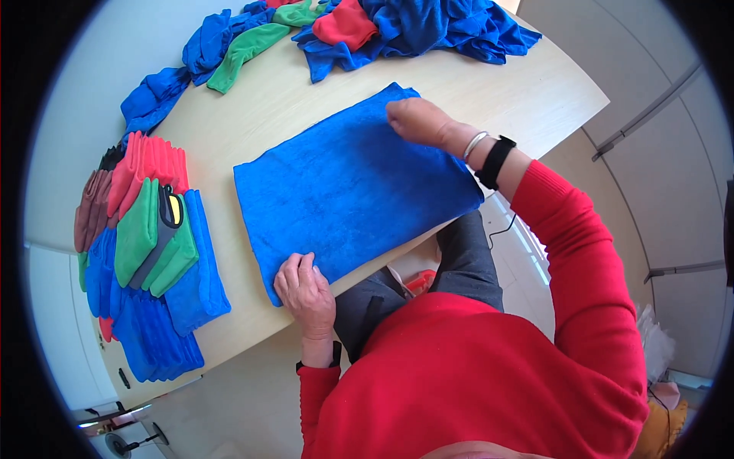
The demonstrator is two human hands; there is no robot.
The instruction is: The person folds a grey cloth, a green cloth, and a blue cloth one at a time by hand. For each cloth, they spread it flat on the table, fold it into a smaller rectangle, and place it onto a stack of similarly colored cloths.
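Note:
A blue cloth (pixel 344 183) lies spread nearly flat on the table in front of me, its near edge by my lap. My left hand (pixel 307 297) is at the cloth's near left corner, fingers bent and close together over the edge. Near the far right part of the cloth is my right hand (pixel 419 122), curled into a fist. Its fingertips are turned away, so whatever they may hold is hidden. A bangle and a black band circle the right wrist.
Folded cloths in red, brown, green, grey and blue form stacks (pixel 157 237) on the table's left side. Loose blue cloths (pixel 428 30), a red cloth (pixel 345 24) and a green cloth (pixel 245 53) lie crumpled along the far edge. The pale table (pixel 566 92) ends at the right.

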